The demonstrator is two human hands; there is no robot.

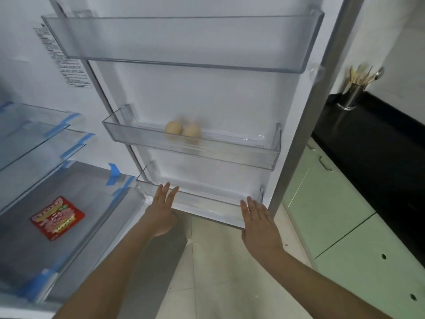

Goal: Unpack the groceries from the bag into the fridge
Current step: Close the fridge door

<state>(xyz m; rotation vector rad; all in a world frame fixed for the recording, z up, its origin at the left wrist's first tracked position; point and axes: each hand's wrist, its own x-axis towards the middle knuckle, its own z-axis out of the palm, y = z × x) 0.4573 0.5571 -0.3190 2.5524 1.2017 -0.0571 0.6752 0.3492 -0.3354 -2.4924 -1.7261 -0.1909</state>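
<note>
The fridge door [207, 88] stands open in front of me with three clear door bins. Two pale eggs [182, 131] lie in the middle bin [253, 153]. My left hand [162, 210] is flat, fingers stretched, against the left end of the bottom bin [207, 201]. My right hand [258, 223] is also flat with its fingers apart, near that bin's right end. Neither hand holds anything. A red food packet [57, 217] lies in the lower drawer [96, 226] of the fridge on the left. No grocery bag is in view.
Clear fridge shelves with blue tape [34, 134] are at the left. The top door bin [184, 40] holds nothing. To the right are a black counter [379, 146] with a steel utensil holder [350, 95] and green cabinets [345, 215]. Tiled floor lies below.
</note>
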